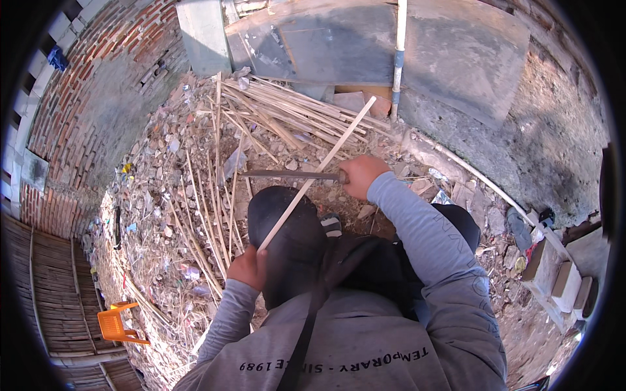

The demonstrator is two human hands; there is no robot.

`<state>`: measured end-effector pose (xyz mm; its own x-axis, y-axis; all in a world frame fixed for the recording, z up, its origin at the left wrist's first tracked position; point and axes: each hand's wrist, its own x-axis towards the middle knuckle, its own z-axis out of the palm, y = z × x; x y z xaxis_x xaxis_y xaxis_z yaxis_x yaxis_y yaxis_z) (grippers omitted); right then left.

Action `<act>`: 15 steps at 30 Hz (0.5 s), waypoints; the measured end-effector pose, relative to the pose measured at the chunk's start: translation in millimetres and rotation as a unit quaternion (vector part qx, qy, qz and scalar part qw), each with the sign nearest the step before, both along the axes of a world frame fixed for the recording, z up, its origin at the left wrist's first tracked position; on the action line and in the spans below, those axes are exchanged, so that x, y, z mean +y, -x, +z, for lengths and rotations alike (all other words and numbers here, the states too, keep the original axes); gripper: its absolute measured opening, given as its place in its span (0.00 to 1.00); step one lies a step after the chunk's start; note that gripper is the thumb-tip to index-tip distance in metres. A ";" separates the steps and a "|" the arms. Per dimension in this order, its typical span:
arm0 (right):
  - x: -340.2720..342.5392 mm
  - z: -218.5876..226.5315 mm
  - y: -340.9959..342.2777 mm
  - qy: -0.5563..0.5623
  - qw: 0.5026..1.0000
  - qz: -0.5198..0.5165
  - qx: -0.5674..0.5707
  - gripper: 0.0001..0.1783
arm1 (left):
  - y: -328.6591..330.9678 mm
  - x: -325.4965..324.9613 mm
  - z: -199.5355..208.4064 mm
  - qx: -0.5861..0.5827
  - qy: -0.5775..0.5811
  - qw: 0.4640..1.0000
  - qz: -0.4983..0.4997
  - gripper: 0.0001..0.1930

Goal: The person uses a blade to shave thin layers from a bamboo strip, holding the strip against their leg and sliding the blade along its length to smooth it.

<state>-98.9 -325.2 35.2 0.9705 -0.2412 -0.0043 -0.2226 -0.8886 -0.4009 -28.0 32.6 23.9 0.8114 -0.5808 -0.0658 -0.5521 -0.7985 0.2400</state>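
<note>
My left hand [248, 268] is closed round the lower end of a pale bamboo strip [339, 142], which slants up and away to the right across my knee. In my right hand [362, 176] is the handle of a long dark-bladed machete [287, 174]. Its blade points left, roughly level, and crosses the strip a little above my left knee. Whether blade and strip touch, I cannot tell. Most of the machete's handle is hidden by my fingers.
A pile of bamboo strips [293, 112] lies ahead on rubble-strewn ground, with more loose strips [212, 208] at the left. Large grey boards [326, 45] lean behind, beside a white pole [398, 65]. An orange plastic chair [116, 324] stands far left near a brick wall [85, 111].
</note>
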 end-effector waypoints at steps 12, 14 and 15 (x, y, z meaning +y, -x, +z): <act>-1.6 0.4 0.6 -0.003 1.000 0.003 -0.001 0.11 | -0.9 -1.8 2.6 0.009 0.029 1.000 -0.002 0.19; -2.8 0.7 0.9 -0.005 1.000 0.009 -0.002 0.11 | -2.2 -1.7 1.1 0.013 0.039 0.999 -0.006 0.19; -2.7 0.0 0.7 -0.001 1.000 0.007 -0.002 0.11 | -2.3 -1.3 0.8 0.014 0.046 0.999 -0.009 0.20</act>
<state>-99.6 -327.9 35.2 0.9739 -0.2271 -0.0011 -0.2083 -0.8913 -0.4028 -25.8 31.3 24.7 0.7998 -0.5993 -0.0343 -0.5577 -0.7630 0.3268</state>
